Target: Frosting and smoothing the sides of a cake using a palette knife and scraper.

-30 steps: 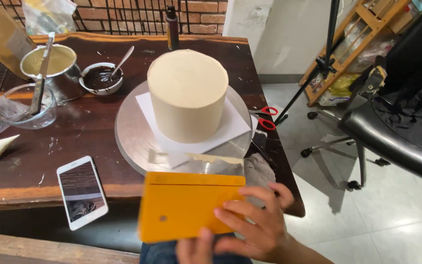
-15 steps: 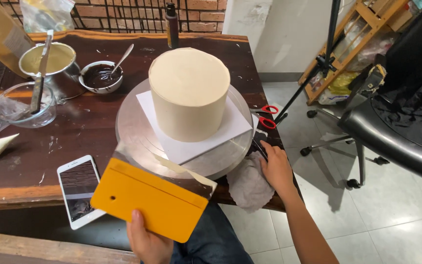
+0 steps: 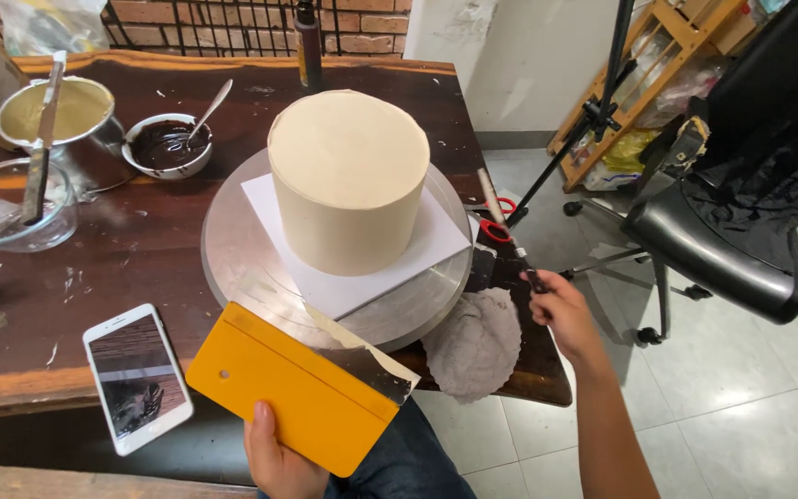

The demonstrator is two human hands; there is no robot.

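My left hand [image 3: 277, 456] grips the lower edge of a yellow-handled cake scraper [image 3: 305, 385], whose metal blade carries a smear of cream near the turntable's front rim. My right hand [image 3: 561, 310] is closed on the handle of a thin palette knife [image 3: 502, 226] that points up along the table's right edge. A tall round cake [image 3: 348, 176] with smooth beige frosting stands on a white square board [image 3: 436, 245] on a metal turntable [image 3: 233, 249].
A grey cloth [image 3: 475, 344] lies at the table's front right corner, red-handled scissors [image 3: 499, 228] beyond it. A white phone [image 3: 137, 377] lies front left. A chocolate bowl [image 3: 168, 145], metal cup [image 3: 57, 115] and glass bowl [image 3: 6, 208] stand left. A black chair [image 3: 741, 222] is right.
The scraper passed from both hands into my left hand alone and tilted left. My right hand moved to the table's right edge and took up the palette knife.
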